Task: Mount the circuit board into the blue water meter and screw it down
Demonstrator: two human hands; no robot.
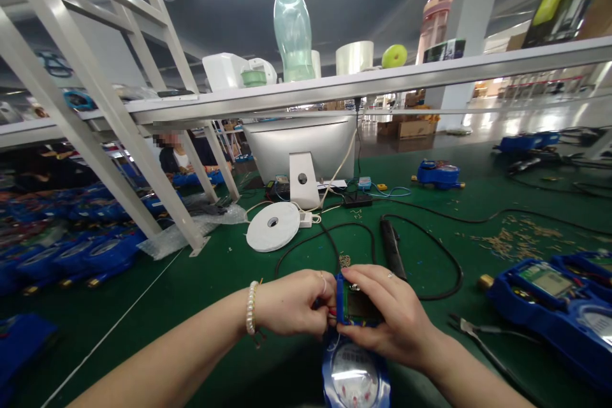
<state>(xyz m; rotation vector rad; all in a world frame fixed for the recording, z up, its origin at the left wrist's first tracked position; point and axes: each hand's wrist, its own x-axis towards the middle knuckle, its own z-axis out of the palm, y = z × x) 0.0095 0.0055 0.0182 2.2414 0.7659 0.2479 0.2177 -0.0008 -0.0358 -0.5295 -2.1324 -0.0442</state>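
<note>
Fingers point(319, 313) of left hand point(291, 301) pinched shut on wires at the edge of the blue meter module point(356, 306); right hand point(394, 319) wrapped over that module from the far side, clamping it; module held just above green mat point(201, 287), atop blue water meter point(354, 375); pliers point(478, 333) lying right, near; black cable point(430, 248) looped beyond; white tape roll point(272, 226) farther back.

The blue water meter point(356, 370) runs off the bottom edge, and its circuit board is mostly covered by the right hand point(389, 315) and left hand point(294, 303). Whatever the fingertips pinch at its left side is too small to tell. Far left, the stacked blue meters point(71, 248) blur together. On the right, 1 more meter point(559, 309) is cut by the edge.
</note>
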